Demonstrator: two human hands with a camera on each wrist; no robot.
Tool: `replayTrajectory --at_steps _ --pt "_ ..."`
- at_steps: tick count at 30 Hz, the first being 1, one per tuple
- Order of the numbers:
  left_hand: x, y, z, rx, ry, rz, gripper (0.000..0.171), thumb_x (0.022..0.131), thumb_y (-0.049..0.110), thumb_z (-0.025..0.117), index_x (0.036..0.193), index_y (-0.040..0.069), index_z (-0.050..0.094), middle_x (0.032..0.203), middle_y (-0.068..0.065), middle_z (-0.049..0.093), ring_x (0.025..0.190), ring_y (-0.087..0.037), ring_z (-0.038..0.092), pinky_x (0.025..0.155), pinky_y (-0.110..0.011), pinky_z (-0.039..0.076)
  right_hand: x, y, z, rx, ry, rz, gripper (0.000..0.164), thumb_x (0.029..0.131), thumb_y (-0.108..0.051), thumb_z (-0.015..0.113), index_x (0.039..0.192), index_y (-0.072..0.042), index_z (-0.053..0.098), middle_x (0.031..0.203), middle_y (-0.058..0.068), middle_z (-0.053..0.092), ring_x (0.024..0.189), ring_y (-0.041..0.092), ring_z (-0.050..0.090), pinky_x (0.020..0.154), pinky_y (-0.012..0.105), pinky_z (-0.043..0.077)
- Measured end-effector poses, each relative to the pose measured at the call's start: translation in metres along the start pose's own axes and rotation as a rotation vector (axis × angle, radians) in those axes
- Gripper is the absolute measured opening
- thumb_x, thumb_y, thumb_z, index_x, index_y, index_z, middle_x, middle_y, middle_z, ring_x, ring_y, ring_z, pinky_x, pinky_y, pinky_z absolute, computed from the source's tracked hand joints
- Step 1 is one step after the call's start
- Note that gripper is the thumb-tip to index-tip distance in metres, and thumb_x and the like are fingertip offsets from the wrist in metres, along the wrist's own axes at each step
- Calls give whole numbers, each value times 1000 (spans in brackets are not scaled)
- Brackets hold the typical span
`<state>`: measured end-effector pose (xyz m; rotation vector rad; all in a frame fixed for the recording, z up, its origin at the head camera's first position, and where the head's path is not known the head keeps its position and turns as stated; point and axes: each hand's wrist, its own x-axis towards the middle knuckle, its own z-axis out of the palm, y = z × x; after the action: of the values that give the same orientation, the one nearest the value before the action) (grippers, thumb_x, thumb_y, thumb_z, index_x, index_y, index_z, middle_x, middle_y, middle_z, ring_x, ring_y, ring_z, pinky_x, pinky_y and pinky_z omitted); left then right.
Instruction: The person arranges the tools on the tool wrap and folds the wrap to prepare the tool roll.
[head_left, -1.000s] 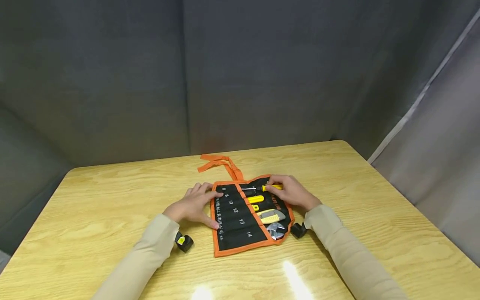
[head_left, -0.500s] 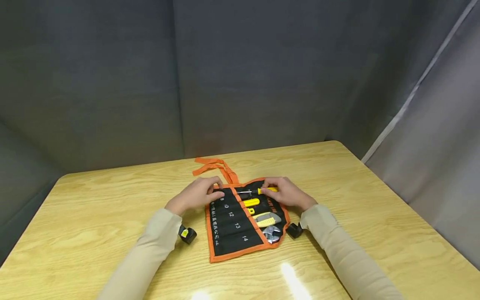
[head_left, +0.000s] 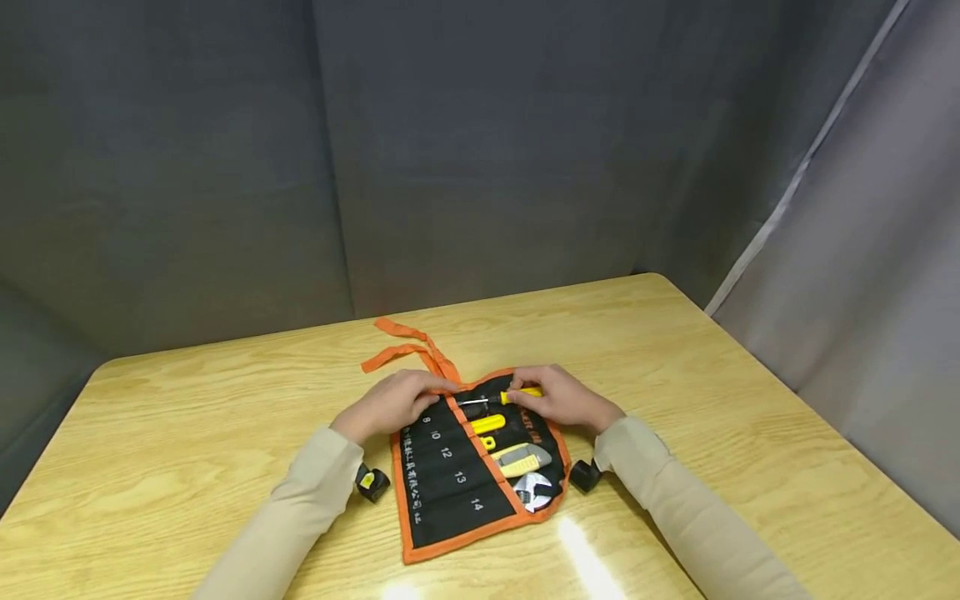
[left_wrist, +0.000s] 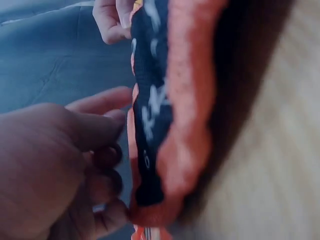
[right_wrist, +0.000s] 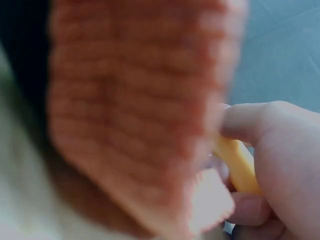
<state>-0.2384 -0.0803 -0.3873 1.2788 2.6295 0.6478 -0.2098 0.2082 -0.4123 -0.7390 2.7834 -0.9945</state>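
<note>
In the head view a black tool roll [head_left: 442, 483] with orange trim lies spread on the table, numbers printed on its pockets. My right hand [head_left: 562, 397] pinches a screwdriver [head_left: 521, 395] by its yellow handle, its thin shaft directed left at the top pocket's mouth. Whether the tip is inside the pocket is hard to see. My left hand [head_left: 393, 404] rests at the upper left part of the roll, index finger reaching to the orange pocket edge. In the left wrist view the fingers [left_wrist: 102, 132] touch the roll's edge; no pinched cloth shows there.
Below the screwdriver, the pockets hold a yellow-handled tool [head_left: 488, 424], a utility knife [head_left: 521, 459] and an adjustable wrench [head_left: 533, 492]. Orange tie straps [head_left: 420, 346] trail toward the back of the wooden table [head_left: 225, 417]. Grey curtains [head_left: 487, 167] hang behind.
My left hand has moved from the roll's left edge up to the pocket edge near the screwdriver tip. The right hand keeps hold of the screwdriver. The view has shifted slightly.
</note>
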Motion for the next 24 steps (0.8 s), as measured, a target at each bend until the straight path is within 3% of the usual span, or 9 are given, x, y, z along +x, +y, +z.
replayTrajectory --at_steps 4,8,12,15,19,24 --pt "-1 4 3 -5 -11 -9 26 97 9 55 120 14 68 119 -4 68 109 -24 62 95 -43 48 -2 -2 2 7 -14 15 13 97 -30 59 85 -24 61 88 -6 63 77 10 56 72 26 47" --pt "0 4 8 -8 -5 -6 18 97 12 57 112 14 67 108 -3 68 96 -20 62 86 -39 50 -3 -3 3 10 -15 30 14 97 -32 58 86 -24 61 88 -6 63 77 11 56 73 27 47" --pt "6 2 12 -21 22 19 8 96 13 58 102 16 63 93 0 56 81 -15 49 72 -30 43 -5 -4 1 -3 -1 55 11 97 -30 58 88 -24 62 90 -6 64 77 12 55 74 29 46" --pt "11 -2 14 -46 45 30 3 95 14 60 97 15 61 88 1 48 77 -14 41 69 -27 37 -5 -5 -2 -19 6 65 11 97 -30 58 89 -24 63 90 -6 64 77 11 55 74 29 46" --pt "15 -5 17 -82 74 36 3 94 17 61 93 14 62 85 3 51 75 -12 44 70 -27 39 -6 -8 -3 -59 -9 82 7 96 -27 59 93 -21 61 90 -5 64 76 11 55 73 29 46" --pt "16 -5 18 -102 102 9 5 93 20 63 89 19 64 64 7 51 57 -8 42 59 -23 36 -8 -13 -4 -85 -27 104 9 93 -19 59 102 -15 55 94 0 64 76 10 56 72 28 48"
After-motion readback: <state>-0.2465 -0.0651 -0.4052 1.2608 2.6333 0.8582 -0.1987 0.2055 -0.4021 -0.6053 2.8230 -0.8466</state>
